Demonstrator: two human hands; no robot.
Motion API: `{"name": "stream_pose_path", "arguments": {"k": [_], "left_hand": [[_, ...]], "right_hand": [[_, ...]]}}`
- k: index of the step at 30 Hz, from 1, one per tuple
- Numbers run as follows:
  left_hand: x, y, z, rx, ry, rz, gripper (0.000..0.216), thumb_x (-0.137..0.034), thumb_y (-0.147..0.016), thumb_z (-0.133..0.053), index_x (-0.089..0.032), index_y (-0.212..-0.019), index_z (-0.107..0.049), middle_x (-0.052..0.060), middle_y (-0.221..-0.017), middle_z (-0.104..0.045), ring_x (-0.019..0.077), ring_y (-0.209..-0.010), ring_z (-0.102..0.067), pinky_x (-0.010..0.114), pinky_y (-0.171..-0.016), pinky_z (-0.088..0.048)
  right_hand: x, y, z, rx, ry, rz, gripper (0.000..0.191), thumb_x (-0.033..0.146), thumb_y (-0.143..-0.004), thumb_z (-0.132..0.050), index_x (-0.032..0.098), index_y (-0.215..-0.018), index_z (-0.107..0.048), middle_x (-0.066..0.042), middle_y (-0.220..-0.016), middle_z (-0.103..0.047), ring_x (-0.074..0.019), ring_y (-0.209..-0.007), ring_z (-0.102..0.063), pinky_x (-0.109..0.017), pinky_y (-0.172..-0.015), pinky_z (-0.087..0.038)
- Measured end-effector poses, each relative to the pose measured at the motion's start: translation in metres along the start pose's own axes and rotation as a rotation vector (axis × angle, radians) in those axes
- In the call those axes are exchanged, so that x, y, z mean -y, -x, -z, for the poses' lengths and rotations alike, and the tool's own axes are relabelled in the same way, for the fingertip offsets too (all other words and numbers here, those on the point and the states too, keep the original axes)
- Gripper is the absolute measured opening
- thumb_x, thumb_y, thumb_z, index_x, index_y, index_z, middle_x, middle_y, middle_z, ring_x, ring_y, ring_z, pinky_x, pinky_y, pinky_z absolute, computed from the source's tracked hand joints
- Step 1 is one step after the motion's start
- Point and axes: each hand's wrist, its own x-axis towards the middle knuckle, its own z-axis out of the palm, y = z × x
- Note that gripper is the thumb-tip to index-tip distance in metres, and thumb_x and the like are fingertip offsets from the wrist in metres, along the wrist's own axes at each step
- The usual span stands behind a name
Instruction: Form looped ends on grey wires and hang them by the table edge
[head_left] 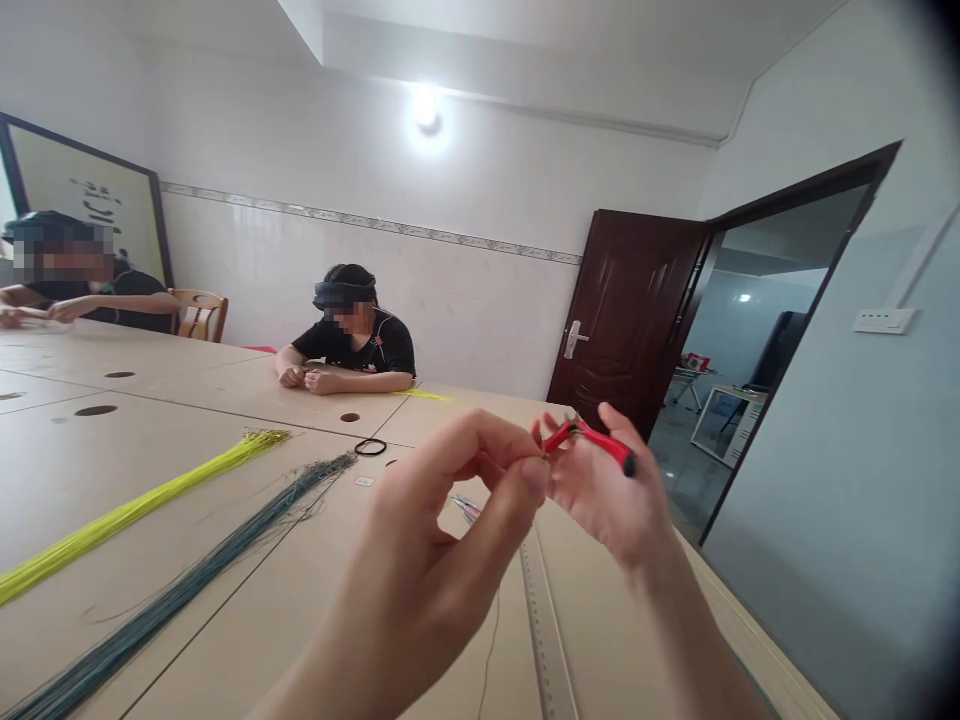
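My left hand (442,560) is raised above the table, with thumb and forefinger pinched together. From beneath it hangs a thin dark cord (491,650), whose upper end is hidden by the fingers. Just beyond the pinch, my right hand (611,500) holds small red-handled pliers (611,448). One handle with a black tip points to the right, and the jaws are too small and covered to make out. The pliers are close to the left fingertips; whether they touch the cord I cannot tell.
On the table (247,610) lie a yellow cord bundle (150,510), a grey-green cord bundle (187,570), a black ring (370,447), a metal ruler (536,620) and a pinkish pointed tool (466,508). Two people sit across the table. A dark door (630,310) stands ajar.
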Motion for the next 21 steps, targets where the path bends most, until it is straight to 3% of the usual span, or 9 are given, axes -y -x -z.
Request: {"name": "stream_pose_path", "arguments": {"k": [3, 6, 8, 11, 14, 17, 21], "left_hand": [[0.003, 0.001, -0.003, 0.031, 0.003, 0.009, 0.014, -0.026, -0.088, -0.050, -0.024, -0.074, -0.054, -0.003, -0.061, -0.052, 0.0093, -0.056, -0.051, 0.017, -0.042, -0.039], [0.007, 0.001, -0.006, 0.064, 0.030, 0.024, 0.015, -0.028, -0.089, -0.050, -0.024, -0.075, -0.054, -0.003, -0.062, -0.052, 0.0092, -0.056, -0.050, 0.018, -0.041, -0.038], [0.009, 0.000, -0.008, 0.083, 0.046, 0.030, 0.016, -0.028, -0.089, -0.049, -0.024, -0.075, -0.054, -0.003, -0.063, -0.051, 0.0091, -0.057, -0.051, 0.018, -0.043, -0.039], [0.010, 0.001, -0.015, 0.115, 0.092, 0.020, 0.016, -0.029, -0.091, -0.047, -0.024, -0.076, -0.053, -0.003, -0.065, -0.053, 0.0090, -0.062, -0.052, 0.018, -0.051, -0.042], [0.012, 0.006, -0.034, 0.106, 0.208, 0.060, 0.014, -0.028, -0.092, -0.045, -0.024, -0.082, -0.053, 0.000, -0.085, -0.059, 0.0113, -0.083, -0.057, 0.020, -0.066, -0.048], [0.021, 0.014, -0.062, -0.113, 0.365, 0.019, 0.014, -0.022, -0.093, -0.040, -0.024, -0.085, -0.052, 0.002, -0.113, -0.054, 0.0165, -0.116, -0.046, 0.030, -0.093, -0.044], [0.033, 0.017, -0.089, -0.537, 0.468, -0.334, 0.013, -0.020, -0.089, -0.045, -0.025, -0.083, -0.055, -0.001, -0.111, -0.054, 0.0197, -0.118, -0.043, 0.040, -0.106, -0.031]], "right_hand": [[0.017, 0.020, 0.003, -0.063, -0.303, -0.033, 0.029, 0.046, -0.089, -0.037, 0.030, -0.107, -0.053, 0.000, -0.072, -0.052, -0.0196, -0.077, -0.060, -0.040, -0.066, -0.051], [0.026, 0.032, 0.000, -0.233, -0.179, 0.012, 0.022, 0.030, -0.083, -0.057, 0.031, -0.105, -0.055, 0.003, -0.069, -0.049, -0.0137, -0.064, -0.054, -0.031, -0.061, -0.047], [0.027, 0.032, 0.001, -0.269, -0.206, -0.044, 0.023, 0.028, -0.082, -0.057, 0.027, -0.105, -0.058, 0.003, -0.067, -0.048, -0.0121, -0.060, -0.048, -0.029, -0.057, -0.044], [0.026, 0.024, 0.010, -0.268, -0.569, -0.127, 0.025, 0.036, -0.080, -0.052, 0.020, -0.096, -0.061, 0.003, -0.063, -0.038, -0.0117, -0.058, -0.041, -0.028, -0.054, -0.043], [0.024, 0.016, 0.018, -0.415, -0.752, -0.137, 0.018, 0.035, -0.079, -0.047, 0.020, -0.076, -0.057, 0.002, -0.066, -0.031, -0.0122, -0.060, -0.040, -0.028, -0.057, -0.044], [0.023, 0.013, 0.014, -0.510, -0.798, -0.110, 0.014, 0.033, -0.079, -0.044, 0.023, -0.070, -0.049, 0.002, -0.067, -0.029, -0.0140, -0.062, -0.041, -0.030, -0.061, -0.044], [0.025, 0.024, -0.019, -0.381, -0.900, -0.158, 0.012, 0.035, -0.078, -0.048, 0.024, -0.076, -0.048, 0.002, -0.068, -0.031, -0.0144, -0.063, -0.043, -0.032, -0.065, -0.046]]}}
